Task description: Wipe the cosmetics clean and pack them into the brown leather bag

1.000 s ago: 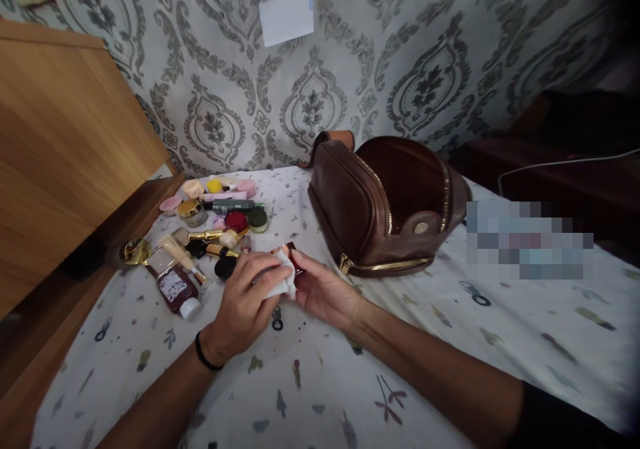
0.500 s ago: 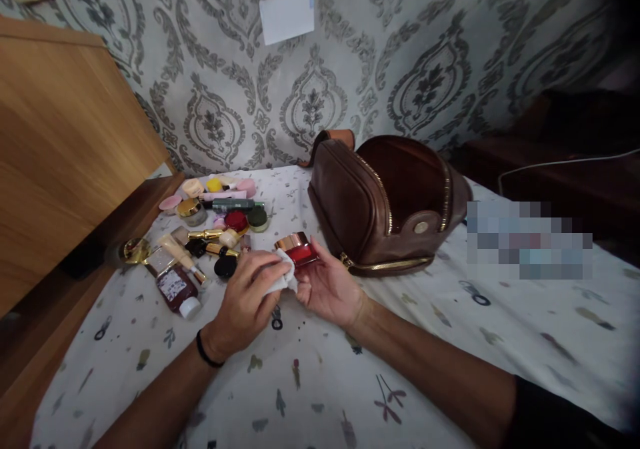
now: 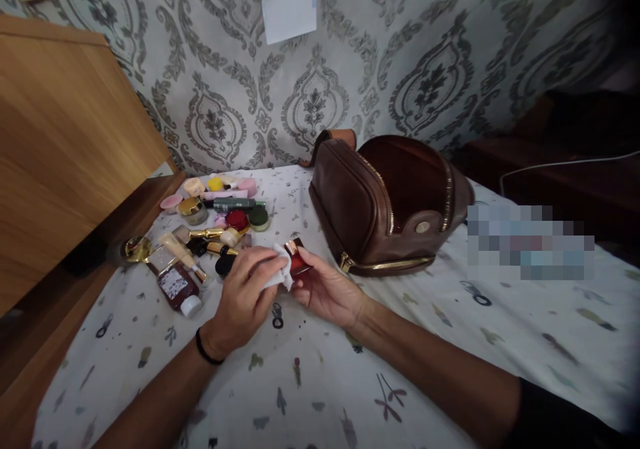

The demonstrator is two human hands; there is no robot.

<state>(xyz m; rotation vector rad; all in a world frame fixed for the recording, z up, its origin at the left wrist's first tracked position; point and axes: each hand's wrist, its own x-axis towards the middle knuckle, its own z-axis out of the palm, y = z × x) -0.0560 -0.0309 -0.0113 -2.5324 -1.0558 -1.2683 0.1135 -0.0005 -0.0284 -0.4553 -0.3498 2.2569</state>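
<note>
Between my hands is a red cosmetic jar (image 3: 298,262) with a shiny copper-coloured lid. My right hand (image 3: 330,287) grips it from the right, thumb along its side. A crumpled white tissue (image 3: 277,271) is pinched in my left hand (image 3: 246,292), which presses it against the jar's left side and covers part of it. Beyond and to the left of my hands lie several cosmetics, among them a red-lidded jar (image 3: 237,220), a green-lidded jar (image 3: 259,219) and a dark red bottle with a white cap (image 3: 177,289).
A brown leather toiletry bag (image 3: 350,202) stands to the right, its top unzipped and gaping. Wooden furniture (image 3: 70,102) borders the left side. A patterned white cloth (image 3: 310,395) covers the surface. Behind rises a papered wall (image 3: 315,102). A blurred-out patch lies at the right.
The red jar has turned and tilted in my right hand, showing less of its red side. My left hand with the tissue has shifted slightly, covering more of the jar.
</note>
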